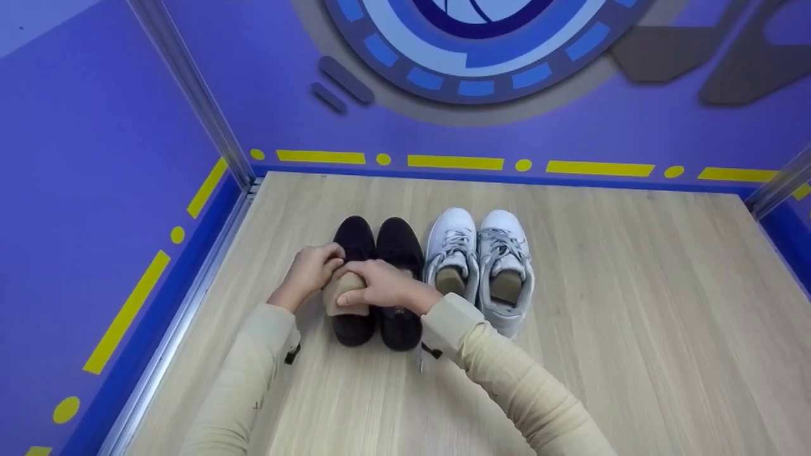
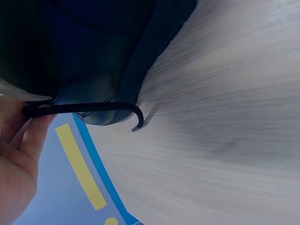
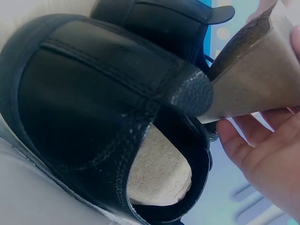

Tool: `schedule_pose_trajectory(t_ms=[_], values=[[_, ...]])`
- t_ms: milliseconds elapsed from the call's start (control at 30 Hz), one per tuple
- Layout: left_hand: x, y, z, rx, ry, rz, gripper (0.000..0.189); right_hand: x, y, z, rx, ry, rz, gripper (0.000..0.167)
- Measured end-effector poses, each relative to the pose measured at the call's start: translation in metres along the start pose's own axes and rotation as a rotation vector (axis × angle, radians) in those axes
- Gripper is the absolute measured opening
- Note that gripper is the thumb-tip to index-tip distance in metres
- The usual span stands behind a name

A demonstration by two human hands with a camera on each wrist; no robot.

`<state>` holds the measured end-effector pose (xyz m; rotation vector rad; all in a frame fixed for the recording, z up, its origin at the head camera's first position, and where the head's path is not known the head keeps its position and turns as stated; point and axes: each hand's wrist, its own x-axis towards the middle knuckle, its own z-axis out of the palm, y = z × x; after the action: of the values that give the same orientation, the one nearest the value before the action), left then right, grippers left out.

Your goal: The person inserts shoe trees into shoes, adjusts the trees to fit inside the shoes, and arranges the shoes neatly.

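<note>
My left hand (image 1: 310, 272) is at the left black shoe (image 1: 355, 235), its fingers pinching a black shoelace (image 2: 93, 108) whose tip hangs free beside the shoe's side. My right hand (image 1: 388, 285) grips a tan cardboard shoe insert (image 3: 260, 77), thumb on top and fingers beneath. That insert stands tilted out over the opening of the left black shoe, and its lower end is hidden there. Close alongside is the right black shoe (image 1: 399, 240), partly covered by my right hand. A tan insert (image 3: 159, 168) fills its opening in the right wrist view.
A pair of white lace-up shoes, the left one (image 1: 451, 225) and the right one (image 1: 504, 225), stands just right of the black pair, with tan inserts inside. The wooden surface (image 1: 633, 304) is bordered by a purple wall (image 1: 266, 95) behind and another at left.
</note>
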<state>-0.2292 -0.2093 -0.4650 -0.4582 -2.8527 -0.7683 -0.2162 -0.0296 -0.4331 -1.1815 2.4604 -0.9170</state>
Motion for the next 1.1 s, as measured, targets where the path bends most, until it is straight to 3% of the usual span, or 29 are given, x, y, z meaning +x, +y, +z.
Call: schedule_pose_trajectory(t_ms=[633, 933, 1100], values=[[-0.001, 0.000, -0.001, 0.026, -0.016, 0.008, 0.006, 0.012, 0.003, 0.006, -0.013, 0.025, 0.055, 0.039], [-0.001, -0.001, -0.001, 0.020, -0.013, -0.005, 0.005, 0.009, 0.008, 0.018, -0.042, 0.289, 0.093, 0.055], [-0.001, 0.000, -0.001, 0.030, -0.023, -0.014, 0.006, 0.009, 0.006, 0.022, -0.130, 0.349, 0.109, 0.051]])
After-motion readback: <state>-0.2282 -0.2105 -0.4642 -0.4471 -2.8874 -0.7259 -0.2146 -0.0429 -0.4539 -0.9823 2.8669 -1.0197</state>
